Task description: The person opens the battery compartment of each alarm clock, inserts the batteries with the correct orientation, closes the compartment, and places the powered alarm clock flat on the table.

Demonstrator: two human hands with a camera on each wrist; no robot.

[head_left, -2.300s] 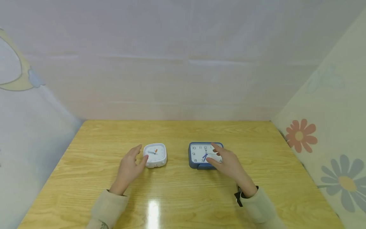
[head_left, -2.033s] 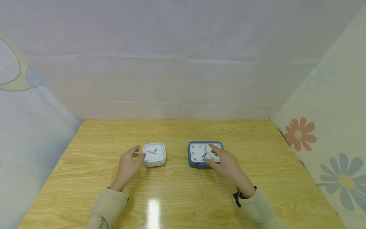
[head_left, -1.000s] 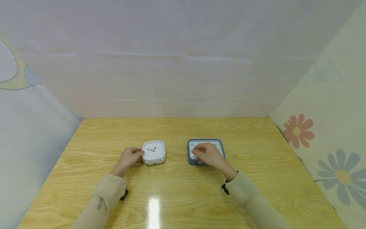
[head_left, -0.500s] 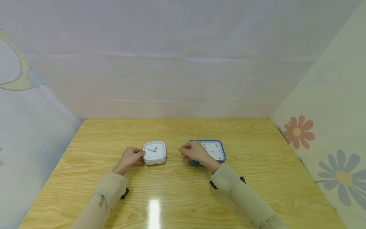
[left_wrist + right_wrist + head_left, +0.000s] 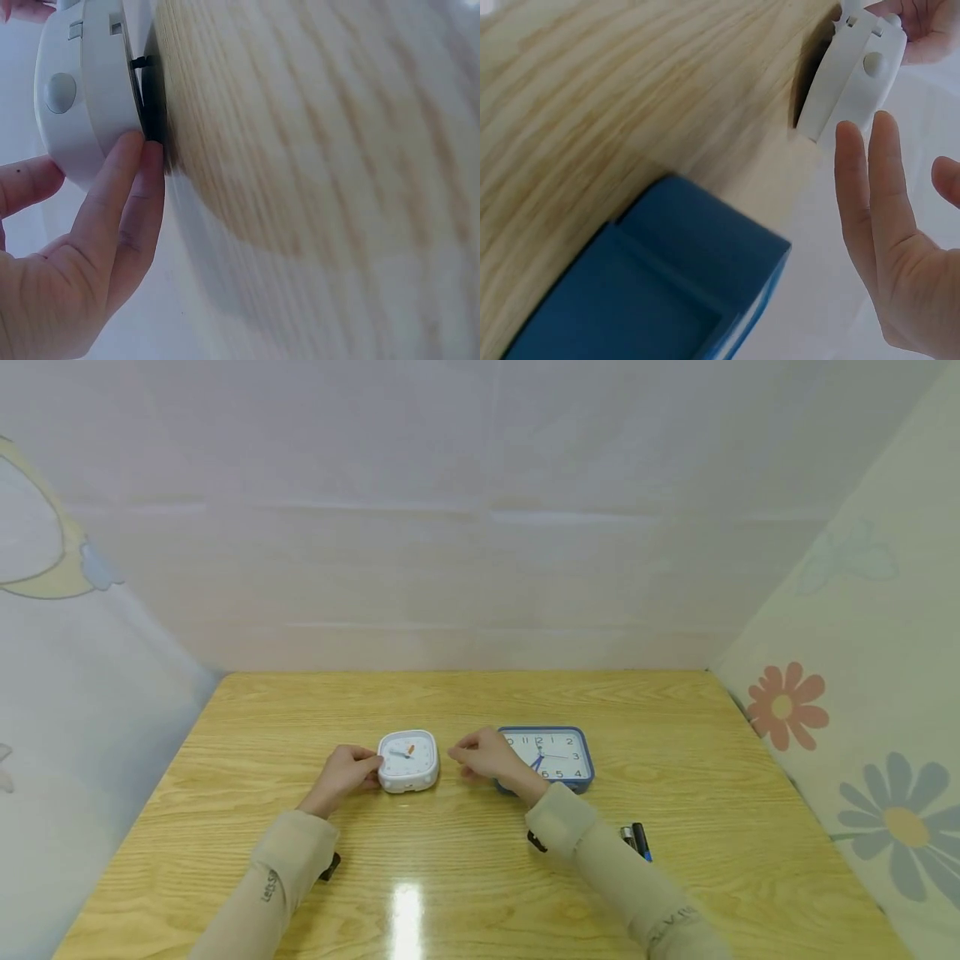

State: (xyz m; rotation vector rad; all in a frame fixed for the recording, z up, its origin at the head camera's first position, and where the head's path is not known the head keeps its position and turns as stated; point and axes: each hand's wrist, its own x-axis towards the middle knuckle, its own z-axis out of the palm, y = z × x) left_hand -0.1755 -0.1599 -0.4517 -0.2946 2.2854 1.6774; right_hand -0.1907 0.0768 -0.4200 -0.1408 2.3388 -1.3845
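We pinch the white clock [image 5: 408,767] in our left hand [image 5: 342,778], seemingly to steady it, right hand [image 5: 492,759] empty, fingers extended.

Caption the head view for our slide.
Left hand pinches white alarm clock; right hand hovers between it and blue-framed clock.

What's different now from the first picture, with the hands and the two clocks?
The right hand slid left, from over the blue clock toward the white clock. The left hand now pinches the white clock's edge. Both clocks stayed where they were on the table.
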